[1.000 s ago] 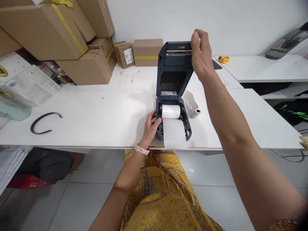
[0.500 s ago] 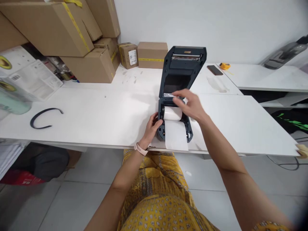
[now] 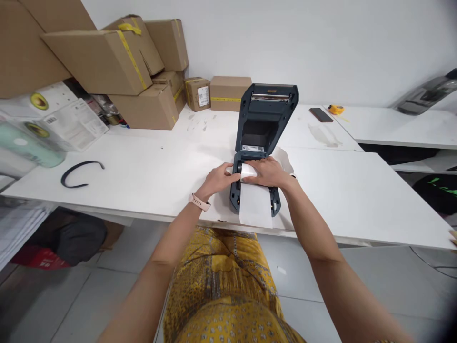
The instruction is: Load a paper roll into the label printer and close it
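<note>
A dark label printer [image 3: 234, 199] stands on the white table with its lid [image 3: 267, 112] raised. Inside it sits a white label roll [image 3: 247, 173], and a strip of its paper [image 3: 255, 206] hangs out over the printer's front. My right hand [image 3: 267, 172] lies over the roll, fingers curled round it, and covers its right part. At the printer's left side, my left hand [image 3: 220, 179] grips the edge beside the roll's end, thumb reaching inward. A pink band [image 3: 199, 202] is on my left wrist.
Cardboard boxes [image 3: 143, 107] are stacked at the back left. A black headband [image 3: 73, 174] lies on the left of the table [image 3: 153, 181]. Towards the back right are a phone [image 3: 321, 115], a yellow tape measure [image 3: 336, 109] and a dark bottle [image 3: 426, 93].
My right hand has come down from near the lid's hinge onto the label roll. My left hand has shifted up along the printer's left side. The view has moved slightly.
</note>
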